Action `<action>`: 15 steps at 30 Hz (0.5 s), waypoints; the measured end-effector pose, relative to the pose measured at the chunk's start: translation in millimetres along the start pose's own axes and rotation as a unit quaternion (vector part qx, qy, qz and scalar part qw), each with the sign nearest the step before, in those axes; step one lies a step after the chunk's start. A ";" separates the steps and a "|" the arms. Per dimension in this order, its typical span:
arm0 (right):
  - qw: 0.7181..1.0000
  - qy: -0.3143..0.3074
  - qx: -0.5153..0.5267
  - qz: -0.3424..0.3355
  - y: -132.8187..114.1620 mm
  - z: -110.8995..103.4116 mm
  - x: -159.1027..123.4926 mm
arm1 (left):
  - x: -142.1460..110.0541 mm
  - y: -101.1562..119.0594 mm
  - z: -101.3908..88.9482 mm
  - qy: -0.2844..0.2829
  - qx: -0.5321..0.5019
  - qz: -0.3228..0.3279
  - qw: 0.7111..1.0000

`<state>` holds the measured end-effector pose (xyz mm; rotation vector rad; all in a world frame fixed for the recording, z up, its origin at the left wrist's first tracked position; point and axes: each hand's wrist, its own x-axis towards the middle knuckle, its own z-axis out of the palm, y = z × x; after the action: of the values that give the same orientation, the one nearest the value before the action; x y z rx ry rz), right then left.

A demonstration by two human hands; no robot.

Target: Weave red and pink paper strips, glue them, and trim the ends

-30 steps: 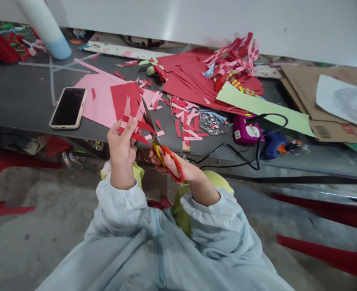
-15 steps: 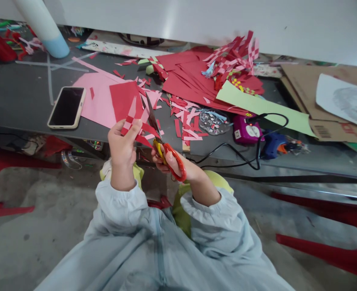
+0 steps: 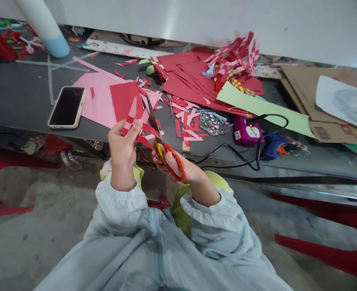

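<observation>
My left hand (image 3: pixel 122 141) pinches a woven red and pink paper piece (image 3: pixel 129 122) with pointed strips sticking out up and to the right. In my right hand (image 3: pixel 167 161) is a pair of scissors (image 3: pixel 176 163) with red and yellow handles, thumb through the red loop. The dark blades point up and left, slightly apart, close by the strips on the right of the woven piece. Whether they touch the paper I cannot tell. Behind the left hand, a red paper sheet (image 3: pixel 122 97) lies over a pink sheet (image 3: pixel 98 97) on the dark table (image 3: pixel 20 101).
A phone (image 3: pixel 67 108) lies at the left. Cut paper scraps (image 3: pixel 190 121), stacked red paper (image 3: pixel 190 76) and a green strip (image 3: pixel 266 109) cover the middle. A purple power adapter (image 3: pixel 247 130) with a black cable sits right, near cardboard (image 3: pixel 302 89). Red stools (image 3: pixel 332 242) stand below.
Over the last second, the scissors and right hand shifted slightly right and down. The woven paper in my left hand tilted a little. Since half a second ago, hardly anything differs.
</observation>
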<state>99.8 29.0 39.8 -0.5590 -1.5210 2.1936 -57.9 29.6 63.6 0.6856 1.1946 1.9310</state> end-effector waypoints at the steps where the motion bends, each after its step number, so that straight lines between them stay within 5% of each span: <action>1: 1.000 0.000 0.003 0.003 0.0 -0.3 -0.1 | 0.0 -0.3 0.0 0.000 0.000 0.000 1.000; 15: 1.000 0.003 -0.012 -0.007 1.7 -1.2 -0.8 | -0.8 1.2 -0.4 0.003 0.014 -0.007 1.000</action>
<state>100.9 28.9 37.9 -0.5592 -1.5452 2.1639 -58.1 28.4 64.5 0.6830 1.2291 1.9094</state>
